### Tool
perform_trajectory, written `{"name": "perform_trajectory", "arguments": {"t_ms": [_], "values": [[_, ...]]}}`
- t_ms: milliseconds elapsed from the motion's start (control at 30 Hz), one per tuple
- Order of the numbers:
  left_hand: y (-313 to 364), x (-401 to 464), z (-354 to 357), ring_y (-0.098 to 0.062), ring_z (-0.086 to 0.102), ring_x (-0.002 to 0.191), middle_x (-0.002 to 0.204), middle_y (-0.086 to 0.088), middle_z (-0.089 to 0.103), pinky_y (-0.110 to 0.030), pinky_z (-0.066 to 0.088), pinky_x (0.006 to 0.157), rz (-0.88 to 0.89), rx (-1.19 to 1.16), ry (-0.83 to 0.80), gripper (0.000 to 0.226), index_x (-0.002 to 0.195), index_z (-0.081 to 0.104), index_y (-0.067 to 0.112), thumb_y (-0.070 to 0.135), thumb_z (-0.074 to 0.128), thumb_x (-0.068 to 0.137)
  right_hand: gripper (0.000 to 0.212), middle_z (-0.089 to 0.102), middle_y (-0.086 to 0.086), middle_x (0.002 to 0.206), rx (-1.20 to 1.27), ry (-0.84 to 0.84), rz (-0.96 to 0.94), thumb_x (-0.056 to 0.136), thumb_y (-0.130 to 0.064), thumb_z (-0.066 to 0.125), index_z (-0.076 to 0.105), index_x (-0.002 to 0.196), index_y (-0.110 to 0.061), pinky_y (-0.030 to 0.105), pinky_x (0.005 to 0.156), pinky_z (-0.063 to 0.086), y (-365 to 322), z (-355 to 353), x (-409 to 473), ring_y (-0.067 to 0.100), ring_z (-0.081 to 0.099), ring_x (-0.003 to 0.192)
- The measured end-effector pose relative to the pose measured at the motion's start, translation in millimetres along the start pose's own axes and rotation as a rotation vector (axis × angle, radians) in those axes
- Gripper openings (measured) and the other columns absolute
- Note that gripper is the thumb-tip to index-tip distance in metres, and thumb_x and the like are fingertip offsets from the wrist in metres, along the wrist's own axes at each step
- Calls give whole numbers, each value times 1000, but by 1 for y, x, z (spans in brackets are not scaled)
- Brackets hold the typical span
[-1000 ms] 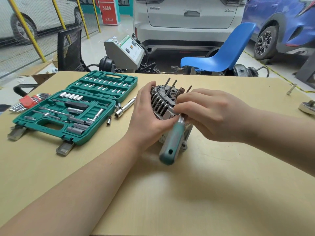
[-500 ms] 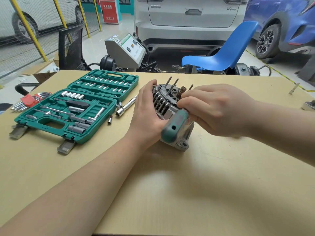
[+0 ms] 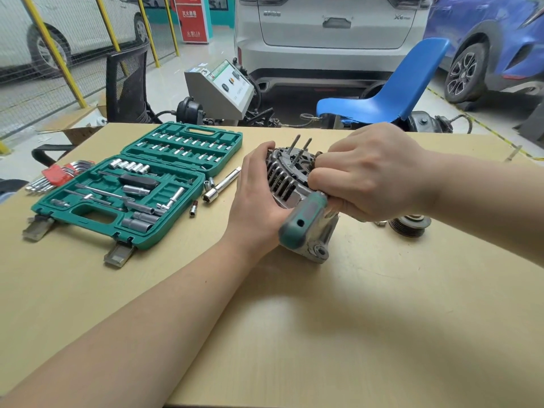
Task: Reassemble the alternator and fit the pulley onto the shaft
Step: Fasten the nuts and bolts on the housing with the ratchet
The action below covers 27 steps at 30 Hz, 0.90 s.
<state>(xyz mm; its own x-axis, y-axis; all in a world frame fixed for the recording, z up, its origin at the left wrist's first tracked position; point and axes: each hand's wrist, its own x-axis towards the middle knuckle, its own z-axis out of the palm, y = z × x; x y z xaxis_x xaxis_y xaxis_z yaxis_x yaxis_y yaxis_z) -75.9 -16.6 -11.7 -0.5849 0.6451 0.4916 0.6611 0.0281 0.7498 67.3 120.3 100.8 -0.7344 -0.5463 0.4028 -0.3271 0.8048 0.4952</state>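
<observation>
- Head view, hands: the left hand (image 3: 259, 198) cups the side of the alternator (image 3: 294, 187), its fingers curled round the finned housing to steady it on the worktop (image 3: 323, 334). The right hand (image 3: 374, 172) grips the green-handled driver (image 3: 306, 219) near its head, fingers wrapped tight.
- Head view, what has changed: a second ago the driver's handle hung low and long toward the camera; half a second ago it had swung up and to the right, and now its butt end points almost straight at the lens. The right hand has shifted right and rolled over. I judge this as one turn of a fastener on the rear cover, so the housing is being closed up, not yet finished.
- Head view, task parts: the alternator stands on edge near the worktop's middle, with long studs (image 3: 297, 151) sticking up from its top face. The pulley (image 3: 409, 226) lies flat on the worktop just right of the alternator, under the right wrist, clearly not on the shaft. A small nut (image 3: 380, 222) lies beside it.
- Head view, surroundings: an open green socket case (image 3: 141, 189) sits to the left, with loose sockets (image 3: 209, 195) between it and the left hand, and hex keys (image 3: 56, 175) further left.
- Judgement: fitting the pulley remains ahead.
</observation>
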Motion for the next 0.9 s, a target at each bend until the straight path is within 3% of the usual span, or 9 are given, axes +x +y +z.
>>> {"name": "perform_trajectory", "arguments": {"t_ms": [133, 300, 500, 633, 700, 833, 900], "values": [[-4, -2, 1, -15, 50, 144, 152, 7, 49, -51, 49, 116, -11, -120, -14, 108, 151, 29, 45, 65, 96, 69, 46, 47, 2, 61, -17, 6, 84, 110, -41, 32, 52, 78, -14, 34, 41, 32, -7, 0, 7, 28, 43, 51], [-2, -1, 0, -2, 54, 133, 144, 3, 54, -14, 45, 109, -10, -210, 6, 113, 152, 43, 22, 62, 96, 61, 38, 49, 1, 57, -49, -75, 226, 109, -40, 35, 45, 80, -19, 31, 44, 26, -18, -3, 10, 32, 51, 47], [0, 3, 1, -10, 61, 129, 130, 11, 64, -35, 48, 113, 37, -233, 16, 106, 145, 48, 26, 70, 95, 61, 34, 51, 0, 58, -70, -233, 362, 105, -47, 22, 36, 85, -23, 29, 49, 13, -31, -12, 16, 34, 47, 47], [0, 3, 0, -21, 60, 134, 138, 0, 63, -52, 47, 118, 16, -265, 21, 108, 146, 48, 41, 82, 89, 55, 42, 57, 1, 65, -117, -297, 435, 99, -54, 8, 37, 92, -25, 31, 49, 11, -35, -12, 21, 34, 43, 52], [-1, 3, 0, -27, 62, 132, 137, -4, 64, -58, 48, 115, 1, -288, 2, 108, 144, 48, 38, 80, 92, 55, 43, 57, 1, 67, -125, -301, 456, 96, -57, 3, 32, 91, -26, 33, 49, 12, -36, -12, 23, 33, 39, 53], [-4, 4, 0, -29, 60, 138, 143, -6, 62, -56, 46, 118, -31, -278, -12, 115, 150, 44, 33, 74, 96, 56, 39, 53, -2, 71, -23, -308, 481, 96, -60, 6, 30, 91, -29, 36, 51, 27, -35, -13, 18, 31, 45, 59], [-3, 2, 1, -22, 59, 138, 144, -2, 60, -47, 47, 119, -16, -262, -5, 112, 150, 43, 29, 68, 98, 60, 32, 50, -3, 75, 67, -320, 452, 97, -60, 10, 25, 89, -32, 39, 53, 36, -32, -16, 14, 31, 48, 64]]}}
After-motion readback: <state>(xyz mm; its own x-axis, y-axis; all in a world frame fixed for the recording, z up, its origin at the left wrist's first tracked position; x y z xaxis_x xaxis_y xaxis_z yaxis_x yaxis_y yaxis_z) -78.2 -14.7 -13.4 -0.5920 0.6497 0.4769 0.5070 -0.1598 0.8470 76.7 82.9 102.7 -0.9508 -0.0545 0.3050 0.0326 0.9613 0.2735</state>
